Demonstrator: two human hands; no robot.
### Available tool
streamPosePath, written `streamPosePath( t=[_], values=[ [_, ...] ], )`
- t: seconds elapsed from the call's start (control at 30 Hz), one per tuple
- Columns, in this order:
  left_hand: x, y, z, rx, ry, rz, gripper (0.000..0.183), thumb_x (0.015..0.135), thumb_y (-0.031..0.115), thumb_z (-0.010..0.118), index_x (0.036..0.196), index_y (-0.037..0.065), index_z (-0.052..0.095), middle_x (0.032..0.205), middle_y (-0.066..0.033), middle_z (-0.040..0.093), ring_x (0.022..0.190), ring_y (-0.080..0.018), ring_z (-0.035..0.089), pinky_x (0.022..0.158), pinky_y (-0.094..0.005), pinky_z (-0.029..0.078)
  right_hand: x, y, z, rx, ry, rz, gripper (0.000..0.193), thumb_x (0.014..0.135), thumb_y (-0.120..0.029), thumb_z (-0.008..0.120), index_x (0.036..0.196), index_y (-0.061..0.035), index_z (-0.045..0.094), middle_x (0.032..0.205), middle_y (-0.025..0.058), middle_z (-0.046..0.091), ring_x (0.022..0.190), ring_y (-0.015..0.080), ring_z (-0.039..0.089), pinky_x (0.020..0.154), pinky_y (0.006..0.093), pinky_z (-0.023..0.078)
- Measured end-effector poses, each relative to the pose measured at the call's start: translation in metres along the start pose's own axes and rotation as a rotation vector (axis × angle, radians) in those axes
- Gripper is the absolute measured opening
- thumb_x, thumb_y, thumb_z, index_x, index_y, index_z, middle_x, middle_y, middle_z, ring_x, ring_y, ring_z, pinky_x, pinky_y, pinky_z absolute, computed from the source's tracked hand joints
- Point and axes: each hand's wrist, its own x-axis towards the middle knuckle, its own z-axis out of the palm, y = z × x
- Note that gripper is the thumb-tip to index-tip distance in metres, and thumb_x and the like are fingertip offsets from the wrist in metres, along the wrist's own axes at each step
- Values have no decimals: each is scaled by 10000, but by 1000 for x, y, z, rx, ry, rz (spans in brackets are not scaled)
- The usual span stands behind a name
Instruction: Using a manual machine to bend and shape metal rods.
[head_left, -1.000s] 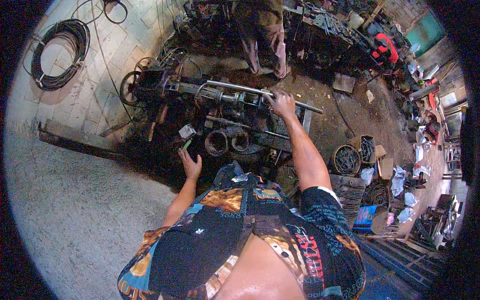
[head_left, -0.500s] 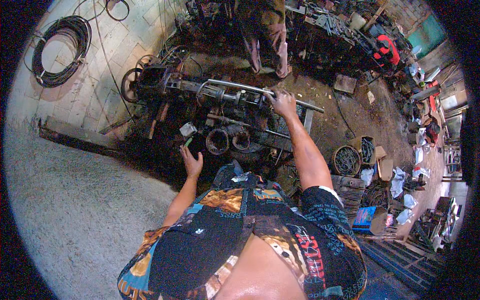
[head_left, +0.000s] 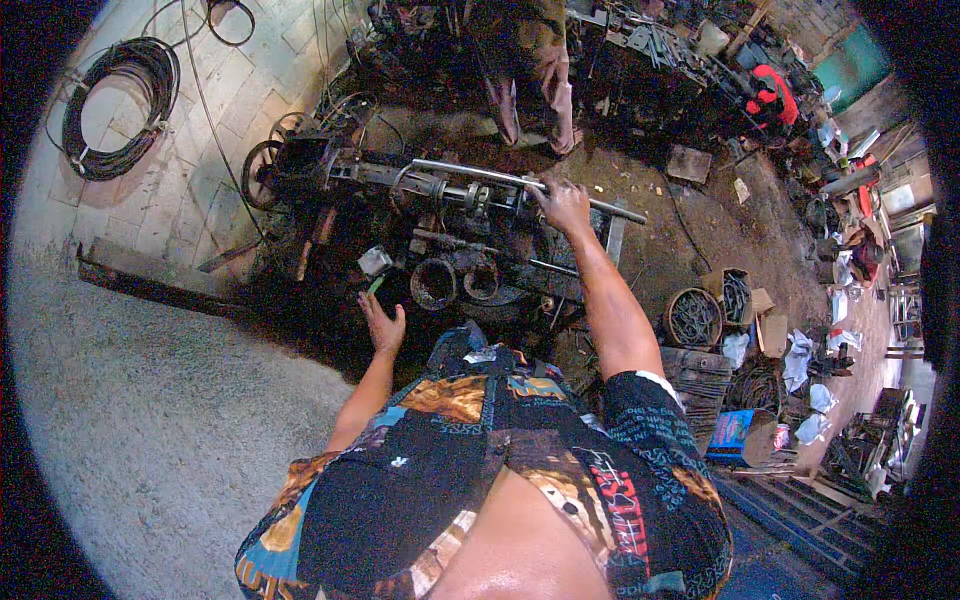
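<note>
My right hand [head_left: 565, 206] is closed round a long, shiny metal rod [head_left: 470, 171] that lies along the top of a dark, greasy machine [head_left: 440, 188]. The rod's right end sticks out past my hand. On the near side of the machine, my left hand [head_left: 384, 326] is open, with thumb and fingers apart. Just beyond its fingertips is a small green strip [head_left: 376, 285], next to a pale, boxy thing [head_left: 375, 262] whose kind I cannot make out. Two round, rusty containers [head_left: 434, 284] stand right of that hand.
Another person's legs [head_left: 556, 90] stand beyond the machine. A cable coil [head_left: 160, 110] hangs on the pale wall at left. A basket of metal pieces [head_left: 692, 318] and cardboard boxes [head_left: 735, 295] sit at right. A tool-covered bench [head_left: 650, 45] runs along the back.
The view has shifted very slightly. Both hands and the rod stay practically where they were.
</note>
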Motion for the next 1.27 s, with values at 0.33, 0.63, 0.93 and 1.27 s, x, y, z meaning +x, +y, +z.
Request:
streamPosePath(
  t=[0.33,0.63,0.93,1.27],
  values=[
    [1,-6,6,10,7,8,794,837,317,593,1396,-93,206,1492,-271,94,1393,-411,77,1131,-446,172,-1,-1,-1,-25,20,-34,569,854,-611,462,1118,-137,633,1042,157,656,1002,325,609,905,450,415],
    [-1,-3,3,0,7,-8,799,825,297,612,1381,-116,215,1485,-285,104,1389,-415,92,1130,-448,173,0,-7,-10,18,52,-27,550,848,-596,487,1047,-112,656,1016,149,661,947,333,623,857,445,429],
    [-2,-7,8,-22,34,27,800,828,298,612,1390,-101,208,1487,-277,107,1388,-415,91,1129,-444,179,1,-10,-12,-10,35,-37,572,851,-613,464,1074,-120,649,1006,171,661,954,330,625,861,450,429],
    [-1,-6,7,-18,15,11,832,823,320,625,1406,-83,189,1500,-253,87,1393,-408,71,1136,-438,169,2,-3,-2,-21,30,-30,585,854,-622,452,1136,-140,628,1010,176,661,972,317,626,890,438,427]
  ],
)
